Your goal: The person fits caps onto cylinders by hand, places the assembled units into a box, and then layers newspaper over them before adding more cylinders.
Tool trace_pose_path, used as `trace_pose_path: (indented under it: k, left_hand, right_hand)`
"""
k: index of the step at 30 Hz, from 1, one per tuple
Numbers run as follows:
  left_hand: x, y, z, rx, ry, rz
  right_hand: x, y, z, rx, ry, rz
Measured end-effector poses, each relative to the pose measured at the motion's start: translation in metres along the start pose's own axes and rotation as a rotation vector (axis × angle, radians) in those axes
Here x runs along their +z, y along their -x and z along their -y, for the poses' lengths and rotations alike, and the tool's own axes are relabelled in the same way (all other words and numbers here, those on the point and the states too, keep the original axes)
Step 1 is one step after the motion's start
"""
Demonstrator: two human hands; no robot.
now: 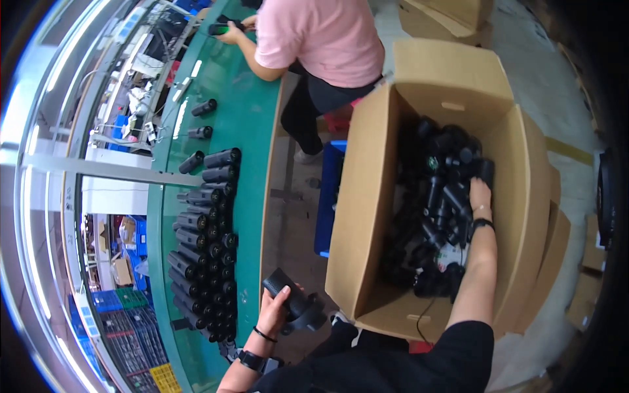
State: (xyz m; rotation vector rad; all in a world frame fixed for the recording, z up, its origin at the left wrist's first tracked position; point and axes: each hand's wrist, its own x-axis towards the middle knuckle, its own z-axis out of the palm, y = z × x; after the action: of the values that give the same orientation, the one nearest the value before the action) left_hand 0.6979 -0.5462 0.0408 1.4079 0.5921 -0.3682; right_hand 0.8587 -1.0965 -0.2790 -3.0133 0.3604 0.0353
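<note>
My left hand (275, 308) is closed around black cylindrical parts (283, 285), held between the bench and the box. The upper one has a textured surface, and at least one wider black piece sits beside it. My right hand (480, 195) reaches deep into a large open cardboard box (362, 196), its fingers curled on a black cylindrical part (483, 170) near the far right inner wall. Many loose black parts (436, 196), mostly tubes, lie jumbled in the box around it. My fingertips there are partly hidden.
On the green bench (252, 124) at left lies a stack of black cylinders (203, 242), with several more farther back. A person in a pink top (321, 39) works at its far end, holding a dark object. A blue crate (327, 196) stands between bench and box.
</note>
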Motion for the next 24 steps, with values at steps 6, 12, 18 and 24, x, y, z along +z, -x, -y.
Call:
trace_pose_path:
  k: [6,12,18,24]
  left_hand:
    - [0.001,0.001,0.013,0.008,0.071,0.068]
    - [-0.026,0.012,0.029,0.028,0.139,-0.013]
    - [-0.035,0.006,0.041,-0.029,0.050,-0.047]
    - [-0.031,-0.009,0.054,-0.025,-0.057,-0.024]
  right_hand:
    - [0.028,0.078,-0.037,0.228,-0.219,0.397]
    - [0.007,0.094,0.004,0.289,-0.317,0.419]
    - [0.001,0.063,-0.005,0.401,-0.241,0.139]
    - [0.017,-0.015,-0.019,0.361,-0.176,0.074]
